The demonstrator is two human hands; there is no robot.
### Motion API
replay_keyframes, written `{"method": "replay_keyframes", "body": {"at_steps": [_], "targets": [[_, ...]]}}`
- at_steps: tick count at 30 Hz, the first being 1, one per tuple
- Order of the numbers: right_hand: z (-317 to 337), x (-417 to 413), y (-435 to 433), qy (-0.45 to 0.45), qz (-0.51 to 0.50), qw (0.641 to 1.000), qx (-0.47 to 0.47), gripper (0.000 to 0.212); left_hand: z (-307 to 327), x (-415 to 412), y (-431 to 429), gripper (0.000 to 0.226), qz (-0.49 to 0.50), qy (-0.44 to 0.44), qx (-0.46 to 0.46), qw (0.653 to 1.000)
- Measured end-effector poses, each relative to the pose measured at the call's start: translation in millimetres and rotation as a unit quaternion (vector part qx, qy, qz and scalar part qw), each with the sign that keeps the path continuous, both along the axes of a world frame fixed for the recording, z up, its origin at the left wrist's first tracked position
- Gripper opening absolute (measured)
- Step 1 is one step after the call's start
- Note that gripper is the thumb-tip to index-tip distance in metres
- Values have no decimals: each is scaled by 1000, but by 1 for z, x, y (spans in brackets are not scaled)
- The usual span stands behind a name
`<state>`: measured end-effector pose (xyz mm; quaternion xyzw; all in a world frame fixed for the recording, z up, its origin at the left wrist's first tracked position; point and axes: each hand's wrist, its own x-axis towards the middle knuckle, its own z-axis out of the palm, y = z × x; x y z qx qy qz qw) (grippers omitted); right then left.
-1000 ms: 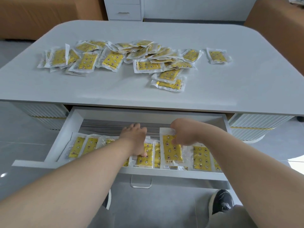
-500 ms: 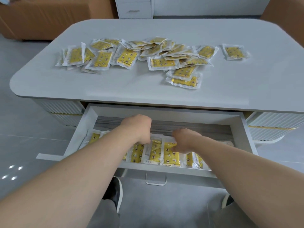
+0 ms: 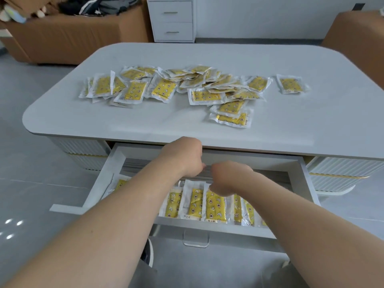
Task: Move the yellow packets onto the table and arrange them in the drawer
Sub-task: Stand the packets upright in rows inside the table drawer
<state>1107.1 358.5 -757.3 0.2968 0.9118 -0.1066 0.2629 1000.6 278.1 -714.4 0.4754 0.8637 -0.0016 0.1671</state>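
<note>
Head view, looking down over both forearms.

- Surface (image 3: 145, 125): pale grey top with rounded corners. A loose heap of yellow packets (image 3: 207, 88) lies across its far half, overlapping and at mixed angles. One lone packet (image 3: 291, 85) sits apart at the right end of the heap.
- Drawer (image 3: 99, 179): white, pulled out from under the near edge of the surface, with a clear handle (image 3: 196, 241) on its front.
- Row of packets in the drawer (image 3: 215, 206): they stand side by side against the front wall, long edges touching or overlapping. The row runs on to the right under the right forearm. A further packet (image 3: 120, 183) shows near the drawer's left wall, half hidden by the left forearm.
- Left grip (image 3: 185, 161): above the back of the drawer, knuckles up, fingers curled under and out of sight. Cannot tell whether it is grasping anything.
- Right grip (image 3: 228, 177): just beside the left one, over the middle of the row. Its fingers curl down to the top edge of a packet. Pinching or only touching, cannot tell.
- Background: white two-drawer cabinet (image 3: 172, 19) against the wall, brown cardboard boxes (image 3: 62, 38) at the left.
</note>
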Motion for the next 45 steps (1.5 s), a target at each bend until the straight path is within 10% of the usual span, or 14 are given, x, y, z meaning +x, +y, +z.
{"method": "replay_keyframes", "body": {"at_steps": [6,10,16,24,45], "targets": [[61,15,37,179,-101,978,-31,16,24,2,27,19,76,-8,232,970],[72,18,103,323,-218,913,118,21,32,-1,81,23,9,35,350,936],[50,-7,243,221,-303,911,173,69,18,-38,185,69,-18,127,193,973],[41,-60,297,184,-252,948,59,98,-9,-143,225,106,89,42,79,992],[9,39,171,206,-148,959,128,109,-37,-14,165,82,61,40,118,990]]}}
